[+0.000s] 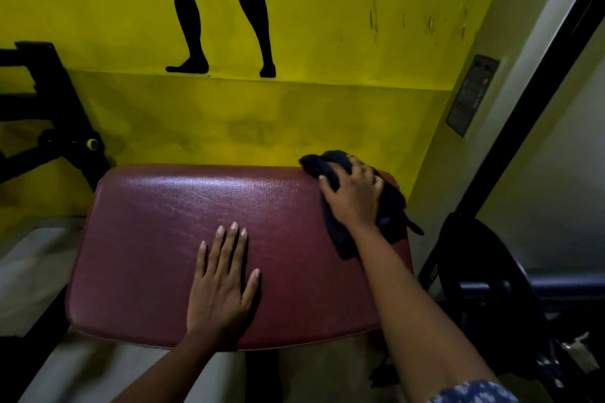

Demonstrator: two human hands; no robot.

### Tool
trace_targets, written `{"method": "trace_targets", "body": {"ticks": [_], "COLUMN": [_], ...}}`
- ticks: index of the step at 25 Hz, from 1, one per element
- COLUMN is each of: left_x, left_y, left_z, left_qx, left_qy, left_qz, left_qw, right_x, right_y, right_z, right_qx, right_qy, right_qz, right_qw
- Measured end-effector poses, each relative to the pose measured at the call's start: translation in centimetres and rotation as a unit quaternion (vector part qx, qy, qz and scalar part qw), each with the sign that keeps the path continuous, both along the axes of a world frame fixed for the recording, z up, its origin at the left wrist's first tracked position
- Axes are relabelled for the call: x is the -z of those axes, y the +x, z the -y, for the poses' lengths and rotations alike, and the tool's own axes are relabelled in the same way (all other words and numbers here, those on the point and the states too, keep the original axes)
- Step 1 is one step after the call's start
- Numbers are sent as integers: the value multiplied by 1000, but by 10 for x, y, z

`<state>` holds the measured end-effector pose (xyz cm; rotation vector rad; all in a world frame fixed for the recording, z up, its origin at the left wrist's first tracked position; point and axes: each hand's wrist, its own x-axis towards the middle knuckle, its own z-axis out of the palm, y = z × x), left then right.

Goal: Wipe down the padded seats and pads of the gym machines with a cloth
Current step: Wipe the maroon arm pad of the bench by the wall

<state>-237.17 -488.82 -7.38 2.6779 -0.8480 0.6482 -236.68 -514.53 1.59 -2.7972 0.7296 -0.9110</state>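
Note:
A wide dark-red padded seat (157, 239) fills the middle of the view, its leather shiny near the far edge. My right hand (355, 196) presses a dark crumpled cloth (330, 163) onto the pad's far right corner, fingers spread over it; part of the cloth hangs over the right edge. My left hand (222, 285) lies flat, palm down, on the pad's near middle, fingers apart, holding nothing.
A yellow wall (327, 114) with a black painted figure stands just behind the pad. A black machine frame (42, 127) is at the left. At the right are a black slanted bar (523, 108), a weight plate (484, 271) and a wall switch panel (471, 95).

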Motion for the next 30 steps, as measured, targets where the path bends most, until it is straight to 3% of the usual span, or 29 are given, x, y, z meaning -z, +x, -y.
{"method": "trace_targets", "body": {"ticks": [3, 6, 10, 13, 16, 19, 23, 27, 30], "left_x": [-2, -2, -14, -21, -16, -15, -16, -16, -17], "left_y": [0, 0, 0, -3, -3, -3, -7, -10, -11], "left_z": [1, -1, 34, 79, 88, 88, 90, 90, 91], "left_qx": [9, 10, 69, 113, 114, 109, 100, 104, 108], "left_qy": [3, -13, -63, 2, 58, 60, 64, 56, 53], "left_qz": [-8, -7, -9, 18, 40, 49, 41, 36, 30], "left_qw": [1000, 1000, 996, 993, 991, 991, 992, 992, 992], "right_x": [8, 46, 74, 45, 12, 6, 35, 81, 72], "right_y": [-29, -58, -89, -64, -41, -40, -78, -149, -146], "right_z": [18, -36, -63, -8, 32, 55, 58, 21, 24], "right_qx": [58, 135, 23, 16, 79, 74, 58, 58, 13], "right_qy": [40, 96, -14, -50, 47, 137, 319, 373, 381], "right_qz": [24, 79, 23, 20, 22, 43, 73, 113, 120], "right_qw": [997, 983, 999, 998, 996, 987, 943, 919, 917]}}
